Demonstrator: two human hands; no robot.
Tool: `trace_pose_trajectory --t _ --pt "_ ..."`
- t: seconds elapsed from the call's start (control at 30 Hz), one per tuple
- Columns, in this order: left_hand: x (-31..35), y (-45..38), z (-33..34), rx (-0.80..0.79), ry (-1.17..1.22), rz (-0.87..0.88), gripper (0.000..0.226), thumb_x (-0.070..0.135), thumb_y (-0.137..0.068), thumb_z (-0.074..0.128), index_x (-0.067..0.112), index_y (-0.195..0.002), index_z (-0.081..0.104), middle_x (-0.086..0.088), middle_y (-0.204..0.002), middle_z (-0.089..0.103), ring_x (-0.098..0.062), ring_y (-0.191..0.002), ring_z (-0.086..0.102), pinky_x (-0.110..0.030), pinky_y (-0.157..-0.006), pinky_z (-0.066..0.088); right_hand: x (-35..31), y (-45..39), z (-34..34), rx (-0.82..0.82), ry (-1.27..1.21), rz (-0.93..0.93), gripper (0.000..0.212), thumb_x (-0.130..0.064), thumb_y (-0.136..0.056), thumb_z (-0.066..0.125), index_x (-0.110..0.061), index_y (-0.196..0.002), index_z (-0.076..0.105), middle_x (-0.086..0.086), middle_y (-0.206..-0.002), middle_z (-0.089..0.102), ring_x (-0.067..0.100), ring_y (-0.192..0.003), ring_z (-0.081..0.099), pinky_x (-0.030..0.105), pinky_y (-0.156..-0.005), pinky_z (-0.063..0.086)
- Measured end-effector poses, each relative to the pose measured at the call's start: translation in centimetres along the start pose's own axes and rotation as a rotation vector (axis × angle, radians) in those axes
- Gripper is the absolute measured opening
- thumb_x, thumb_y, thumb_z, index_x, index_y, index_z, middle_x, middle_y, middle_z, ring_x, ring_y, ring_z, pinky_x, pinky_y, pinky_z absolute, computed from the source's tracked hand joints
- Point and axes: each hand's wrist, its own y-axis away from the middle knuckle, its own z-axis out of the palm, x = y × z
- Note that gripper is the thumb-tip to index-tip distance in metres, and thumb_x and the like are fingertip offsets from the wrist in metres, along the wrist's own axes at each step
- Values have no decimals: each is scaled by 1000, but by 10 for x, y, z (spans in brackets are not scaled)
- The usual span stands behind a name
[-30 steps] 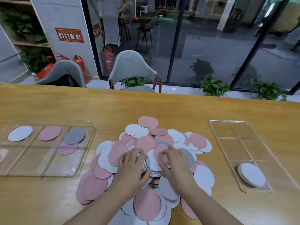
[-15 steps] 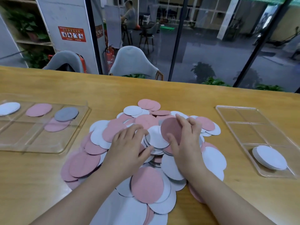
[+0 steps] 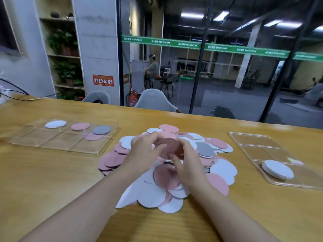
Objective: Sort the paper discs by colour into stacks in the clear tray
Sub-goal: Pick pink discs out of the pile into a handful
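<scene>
A loose heap of pink, white and grey paper discs (image 3: 222,170) covers the middle of the wooden table. Above the heap both hands hold one pink disc (image 3: 168,147) lifted off it. My left hand (image 3: 143,151) grips its left edge. My right hand (image 3: 187,161) pinches its right and lower edge. A clear tray (image 3: 244,140) on the right holds a stack of white discs (image 3: 277,169) in its near compartment. A second clear tray (image 3: 57,145) on the left holds a white disc (image 3: 55,124), pink discs (image 3: 80,126) and a grey disc (image 3: 101,129).
The table's far edge meets a glass wall, with two grey chairs (image 3: 155,100) behind it. A black cable (image 3: 26,98) lies at the far left of the table. Bare wood shows along the near edge and between heap and trays.
The pink disc has come up off the heap, and both hands now hold it by its edges. The view has tilted upward.
</scene>
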Motion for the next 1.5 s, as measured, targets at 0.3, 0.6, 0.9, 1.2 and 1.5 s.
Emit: trace_pose_trajectory --t 0.3,0.6,0.9,1.2,1.5 --pt "-25 9 -28 52 94 -180 17 19 -92 53 34 -86 58 14 -81 64 -17 -85 59 -38 -77 51 -8 19 -21 -451 393 -11 46 -48 -75 67 -32 -117 57 -14 -99 54 12 -102 40 35 -89 41" --pt "-46 -2 -24 32 85 -170 29 21 -96 42 49 -95 49 11 -100 62 -13 -92 58 -38 -84 47 0 -4 -12 -272 181 125 18 -20 -87 65 -29 -102 62 -18 -86 56 -4 -73 50 8 -66 38" --pt "-48 -15 -12 -49 367 -86 29 22 -100 43 42 -108 62 24 -96 66 -2 -93 57 -23 -86 41 -1 -37 15 -61 -123 208 8 -17 -89 60 -18 -82 62 -4 -72 62 16 -65 60 36 -65 54" --pt "-57 -23 -22 -9 86 76 48 11 -94 52 54 -116 47 41 -116 52 15 -113 46 -2 -90 32 31 -47 24 -115 430 -275 25 -40 -87 55 -23 -104 64 -11 -102 61 8 -100 47 23 -84 36" --pt "-63 -3 -20 189 69 99 43 5 -93 52 46 -106 53 38 -108 57 15 -101 53 0 -83 34 49 -31 28 -142 542 -376 29 -49 -84 46 -28 -100 58 -11 -118 55 14 -115 40 35 -97 25"
